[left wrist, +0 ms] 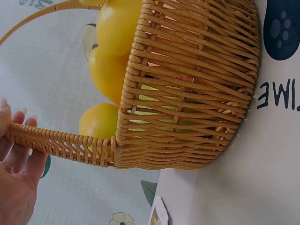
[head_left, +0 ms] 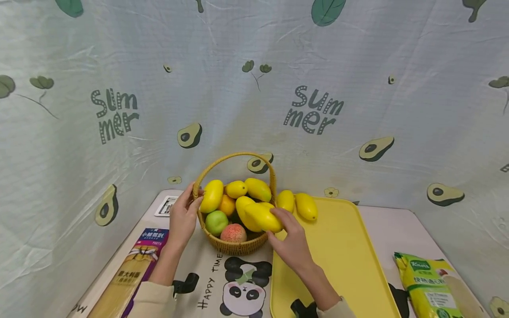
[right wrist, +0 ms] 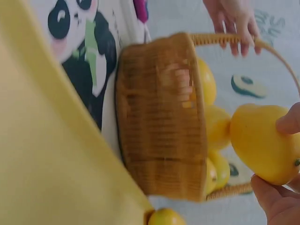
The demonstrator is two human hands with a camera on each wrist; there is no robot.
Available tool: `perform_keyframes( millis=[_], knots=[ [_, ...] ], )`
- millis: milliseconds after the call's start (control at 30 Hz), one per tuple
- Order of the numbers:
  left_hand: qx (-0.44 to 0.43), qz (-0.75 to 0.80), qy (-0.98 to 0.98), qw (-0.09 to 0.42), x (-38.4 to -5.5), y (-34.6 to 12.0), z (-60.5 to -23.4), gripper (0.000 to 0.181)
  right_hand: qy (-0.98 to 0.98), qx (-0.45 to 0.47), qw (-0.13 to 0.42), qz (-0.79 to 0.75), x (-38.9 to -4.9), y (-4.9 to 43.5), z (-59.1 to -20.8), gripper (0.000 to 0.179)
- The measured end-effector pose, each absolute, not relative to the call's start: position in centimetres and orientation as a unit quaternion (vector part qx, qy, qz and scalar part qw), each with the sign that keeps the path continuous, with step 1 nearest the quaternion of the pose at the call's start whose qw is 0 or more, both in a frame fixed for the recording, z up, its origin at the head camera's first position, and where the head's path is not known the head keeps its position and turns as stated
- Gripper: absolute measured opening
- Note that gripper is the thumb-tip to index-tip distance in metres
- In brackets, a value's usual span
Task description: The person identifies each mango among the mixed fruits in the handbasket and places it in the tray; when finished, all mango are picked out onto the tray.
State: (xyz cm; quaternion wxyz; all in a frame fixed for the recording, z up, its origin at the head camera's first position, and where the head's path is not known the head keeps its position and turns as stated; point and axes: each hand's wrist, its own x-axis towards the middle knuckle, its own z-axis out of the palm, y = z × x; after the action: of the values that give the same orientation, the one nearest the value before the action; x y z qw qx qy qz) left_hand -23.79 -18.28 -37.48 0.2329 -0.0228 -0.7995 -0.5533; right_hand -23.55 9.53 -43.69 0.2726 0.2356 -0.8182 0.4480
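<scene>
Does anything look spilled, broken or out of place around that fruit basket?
Nothing stands out. The round brown wicker basket stands upright, with no spill or damage visible. Two oblong yellow fruits lie at the far end of the flat yellow tray.

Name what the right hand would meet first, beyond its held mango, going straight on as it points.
Probably the yellow mango lying just beyond, in the basket; depth is unclear.

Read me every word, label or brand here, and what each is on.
"SUM MER", twice, on the backdrop.
"HAPPY TIME", on the table.
"OW", at the table's left edge, possibly partial.
"PASTA" and "意大利", on the pasta pack.
"Knorr", on the green-and-yellow bag.
Too small or blurred: print on the white card, other pack and bag lettering.
</scene>
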Motion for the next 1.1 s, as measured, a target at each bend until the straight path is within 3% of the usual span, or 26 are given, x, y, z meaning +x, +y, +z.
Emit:
perform_keyframes(
  millis=[500,1100],
  knots=[
    [-0.023,-0.558,-0.798,0.228,-23.8,-18.4,-37.6,0.047,-0.827,0.145,0.348,0.417,-27.2,16.4,-43.7,0.051],
    [-0.023,-0.567,-0.793,0.222,-24.1,-18.5,-37.9,0.05,-0.891,0.011,0.254,0.377,-31.0,24.1,-47.6,0.051]
  ],
)
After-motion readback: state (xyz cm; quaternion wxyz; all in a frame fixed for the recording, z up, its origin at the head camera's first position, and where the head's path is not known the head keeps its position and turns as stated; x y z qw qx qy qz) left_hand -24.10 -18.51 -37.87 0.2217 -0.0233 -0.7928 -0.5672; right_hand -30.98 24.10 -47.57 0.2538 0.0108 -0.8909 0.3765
